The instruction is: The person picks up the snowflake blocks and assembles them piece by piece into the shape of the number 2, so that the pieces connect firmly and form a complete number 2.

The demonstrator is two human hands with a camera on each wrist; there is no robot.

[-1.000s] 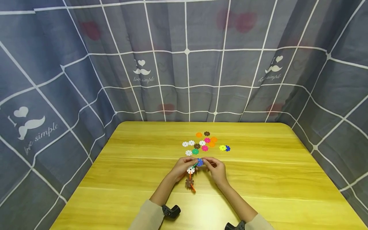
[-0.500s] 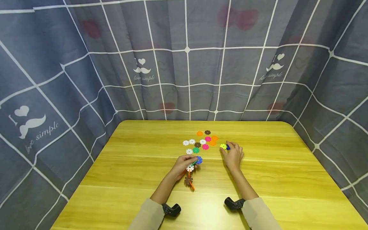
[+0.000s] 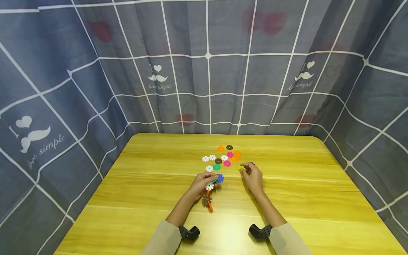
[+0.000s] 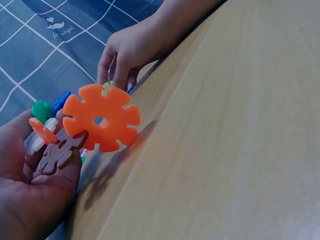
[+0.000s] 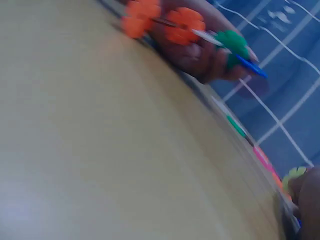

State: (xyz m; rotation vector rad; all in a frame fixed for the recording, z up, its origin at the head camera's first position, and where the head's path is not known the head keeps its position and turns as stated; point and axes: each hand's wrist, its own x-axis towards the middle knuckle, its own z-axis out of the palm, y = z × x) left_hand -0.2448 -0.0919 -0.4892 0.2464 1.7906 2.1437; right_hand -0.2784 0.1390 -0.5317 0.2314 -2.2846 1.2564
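My left hand (image 3: 199, 184) grips a chain of interlocking plastic flower discs near its upper end. A blue disc (image 3: 220, 178) tops the chain, joined to a green disc (image 4: 41, 109). Below them are a white disc (image 3: 209, 186), a small orange disc (image 4: 42, 131), a brown disc (image 4: 57, 159) and a large orange disc (image 4: 90, 102) at the free end. Off to the right, my right hand (image 3: 255, 180) pinches a yellow disc (image 3: 241, 168) between thumb and fingers, low over the table. A dark blue disc (image 3: 253, 163) shows just behind that hand, mostly hidden.
Loose discs lie beyond the hands on the wooden table (image 3: 153, 198): several white discs (image 3: 209, 168), a green one (image 3: 216, 167), pink ones (image 3: 227, 163), brown ones (image 3: 229, 147) and orange ones (image 3: 221, 148). A grey checked curtain (image 3: 191, 78) surrounds the table.
The right hand left the chain's blue disc, reached right to the yellow disc, and has now drawn it left and nearer, away from the dark blue one. The left hand stays nearly still.
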